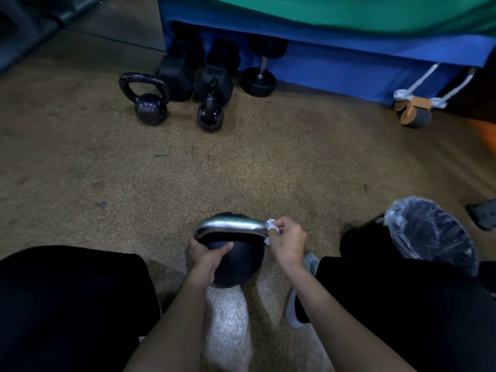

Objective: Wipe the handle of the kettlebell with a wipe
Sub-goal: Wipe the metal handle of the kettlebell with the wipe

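A black kettlebell (241, 261) with a shiny silver handle (230, 225) stands on the speckled floor between my knees. My left hand (208, 255) grips its round body on the left side, thumb lying across the front. My right hand (287, 240) pinches a small white wipe (271, 224) and holds it against the right end of the handle, where the bar bends down. Most of the wipe is hidden inside my fingers.
A black bin lined with clear plastic (429, 232) stands close on my right. Two small black kettlebells (149, 103) (210, 115) and several dumbbells (214, 76) sit ahead by a blue padded platform (335, 63). An ab roller (414, 114) lies at the far right.
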`<action>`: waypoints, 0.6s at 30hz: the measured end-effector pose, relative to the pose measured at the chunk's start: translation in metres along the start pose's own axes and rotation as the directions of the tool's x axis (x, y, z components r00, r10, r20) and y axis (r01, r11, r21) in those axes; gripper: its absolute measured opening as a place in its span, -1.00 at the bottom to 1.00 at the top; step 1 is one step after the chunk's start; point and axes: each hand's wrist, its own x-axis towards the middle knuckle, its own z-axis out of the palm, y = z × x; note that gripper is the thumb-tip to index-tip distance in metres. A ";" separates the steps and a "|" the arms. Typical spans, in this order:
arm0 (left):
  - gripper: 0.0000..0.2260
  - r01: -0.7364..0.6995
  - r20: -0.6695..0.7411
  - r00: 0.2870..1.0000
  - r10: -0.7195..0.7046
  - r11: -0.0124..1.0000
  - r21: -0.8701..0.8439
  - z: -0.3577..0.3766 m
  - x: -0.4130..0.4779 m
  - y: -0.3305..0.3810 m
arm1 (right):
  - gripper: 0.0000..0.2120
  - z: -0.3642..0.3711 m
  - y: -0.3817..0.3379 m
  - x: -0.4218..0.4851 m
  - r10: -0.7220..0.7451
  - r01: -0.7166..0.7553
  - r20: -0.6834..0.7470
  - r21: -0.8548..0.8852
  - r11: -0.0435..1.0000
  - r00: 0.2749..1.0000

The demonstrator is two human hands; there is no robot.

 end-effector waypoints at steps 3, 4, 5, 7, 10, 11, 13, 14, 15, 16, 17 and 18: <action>0.19 -0.005 0.004 1.000 0.005 1.000 -0.005 0.000 -0.001 0.000 | -0.96 -0.001 0.004 0.001 0.010 -0.010 0.002 0.009 1.000 1.000; 0.18 -0.007 0.003 1.000 0.007 1.000 -0.002 -0.001 0.000 0.000 | -0.96 -0.002 0.004 0.003 0.019 -0.019 0.003 0.017 1.000 1.000; 0.18 -0.009 0.002 1.000 0.009 1.000 0.004 -0.001 0.002 -0.002 | -0.96 -0.002 0.004 0.003 0.026 -0.027 0.001 0.019 0.999 1.000; 0.18 -0.012 -0.005 1.000 0.012 1.000 0.018 -0.001 0.009 -0.007 | -0.97 0.000 0.003 0.000 0.019 -0.019 -0.008 0.003 1.000 1.000; 0.18 -0.011 -0.009 1.000 0.011 1.000 0.016 -0.002 0.014 -0.011 | -0.95 0.007 0.007 -0.009 -0.036 0.037 -0.042 0.011 0.999 0.998; 0.19 -0.015 -0.005 1.000 0.015 1.000 0.010 -0.001 0.013 -0.011 | -0.95 0.007 0.008 -0.010 -0.039 0.039 -0.045 0.015 0.999 0.998; 0.21 -0.023 -0.002 1.000 0.023 1.000 0.001 -0.001 0.009 -0.007 | -0.95 0.006 0.010 -0.005 -0.015 0.015 -0.030 0.012 1.000 0.999; 0.23 -0.022 -0.004 1.000 0.022 1.000 0.003 -0.001 0.008 -0.006 | -0.96 0.006 0.010 -0.003 0.000 0.001 -0.025 0.015 1.000 1.000; 0.24 -0.021 -0.005 1.000 0.021 1.000 0.005 -0.001 0.007 -0.005 | -0.96 0.006 0.009 -0.002 0.004 -0.003 -0.031 0.020 1.000 1.000; 0.24 -0.021 -0.005 1.000 0.021 1.000 0.003 -0.001 0.009 -0.006 | -0.96 0.007 0.008 -0.004 -0.010 0.011 -0.045 0.026 1.000 0.999; 0.24 -0.018 -0.005 1.000 0.018 1.000 0.011 -0.001 0.007 -0.005 | -0.95 0.009 0.007 -0.007 -0.031 0.033 -0.060 0.028 0.999 0.998; 0.24 -0.013 -0.008 1.000 0.013 1.000 0.021 -0.002 0.006 -0.004 | -0.95 0.010 0.007 -0.010 -0.051 0.053 -0.071 0.030 0.998 0.996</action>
